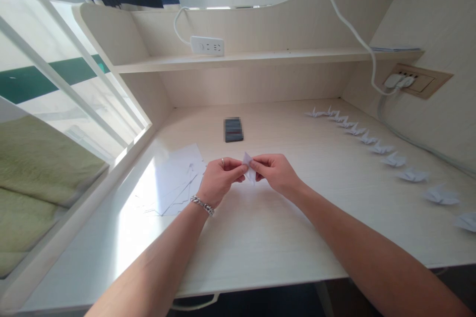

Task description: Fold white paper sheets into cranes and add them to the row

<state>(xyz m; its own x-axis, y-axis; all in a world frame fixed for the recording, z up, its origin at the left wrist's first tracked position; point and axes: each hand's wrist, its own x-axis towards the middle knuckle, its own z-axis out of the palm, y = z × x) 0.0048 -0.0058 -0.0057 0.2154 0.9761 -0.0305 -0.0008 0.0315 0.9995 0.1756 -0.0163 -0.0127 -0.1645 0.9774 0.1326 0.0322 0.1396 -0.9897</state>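
Observation:
A small piece of folded white paper (249,170) is held up a little above the desk, pointed at its top end. My left hand (222,176) pinches its left side between thumb and fingers; a ring and a chain bracelet show on that hand and wrist. From the right, my right hand (274,171) grips the same paper with thumb and fingers closed. The fingertips cover part of the folds. Left of my hands lie loose white paper sheets (173,173), overlapping on the desk.
A row of folded paper cranes (379,148) runs down the right side of the desk (260,242). Beyond my hands lies a dark, blurred rectangular object (233,130). A power strip (207,46) sits on the shelf; its white cable (345,22) reaches the wall socket (420,80).

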